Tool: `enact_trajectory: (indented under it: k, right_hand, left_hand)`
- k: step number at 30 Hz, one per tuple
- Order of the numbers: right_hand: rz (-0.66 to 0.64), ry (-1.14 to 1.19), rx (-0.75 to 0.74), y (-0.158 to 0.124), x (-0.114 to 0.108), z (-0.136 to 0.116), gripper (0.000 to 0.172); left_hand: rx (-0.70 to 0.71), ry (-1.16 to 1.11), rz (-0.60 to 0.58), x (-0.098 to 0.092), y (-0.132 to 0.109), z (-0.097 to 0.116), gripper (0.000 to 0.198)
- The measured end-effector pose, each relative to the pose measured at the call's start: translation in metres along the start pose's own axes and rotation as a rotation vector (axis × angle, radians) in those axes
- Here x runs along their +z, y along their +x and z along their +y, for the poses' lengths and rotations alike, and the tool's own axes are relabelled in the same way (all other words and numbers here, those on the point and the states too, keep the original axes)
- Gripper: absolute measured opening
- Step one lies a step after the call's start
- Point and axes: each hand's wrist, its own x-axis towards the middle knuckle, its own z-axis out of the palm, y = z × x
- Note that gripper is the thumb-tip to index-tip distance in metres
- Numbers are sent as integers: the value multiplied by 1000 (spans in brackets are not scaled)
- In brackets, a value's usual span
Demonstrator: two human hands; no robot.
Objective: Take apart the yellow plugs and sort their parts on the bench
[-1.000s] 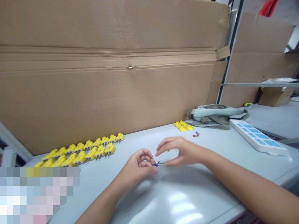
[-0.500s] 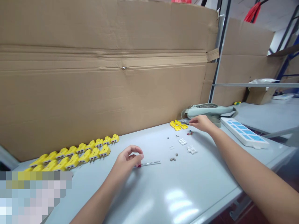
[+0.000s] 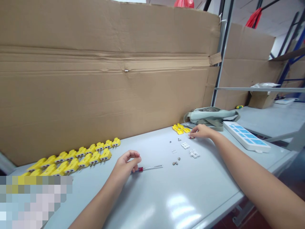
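My left hand hovers above a screwdriver with a red handle, its fingers curled and the tips meeting the thumb with nothing visible between them. Part of the handle is hidden under the hand. At the far side of the table, my right hand has its fingers closed on a small red part, mostly covered by the fingertips. Just left of it lie yellow plug shell pieces. Nearer to me are two white plastic pieces, tiny screws, thin pins and small metal pieces.
Two rows of yellow plugs line the table's left side. A cardboard wall stands behind. At the back right lie a grey-green bag and a white case with blue panels. The lower left corner is pixelated.
My right hand has come down onto the small part, which was in plain sight below the fingertips. My left hand has shifted slightly left, baring more of the screwdriver's handle.
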Motion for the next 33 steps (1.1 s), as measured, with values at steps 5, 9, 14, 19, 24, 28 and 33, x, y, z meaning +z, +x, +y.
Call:
enact_trajectory:
  k: [5,9,14,19,24,28,33]
  right_hand:
    - [-10,-20,-39,-8,-7,-12,33]
    - [51,-12,-223,-28,-14,-50,31]
    - [-343,56,-651,-61,1,-106,32]
    - [-445,-4,-726,-66,18,-116,28]
    - [-453,-11,-646,-60,16,-108,23]
    - [-465,-8,-615,-59,11,-107,22]
    - [-441,-39,-567,-60,7,-99,22]
  left_hand:
    - [-23,-1,-4,0,1,-1,20]
    - [-19,-6,8,1,-2,0,19]
    - [-25,14,10,1,-2,3,18]
    - [14,143,5,2,-3,2,15]
    - [314,583,-7,-2,-10,4,7]
    - [493,822,-134,-13,-11,7,17]
    - [386,1004,-241,-28,-5,6,24]
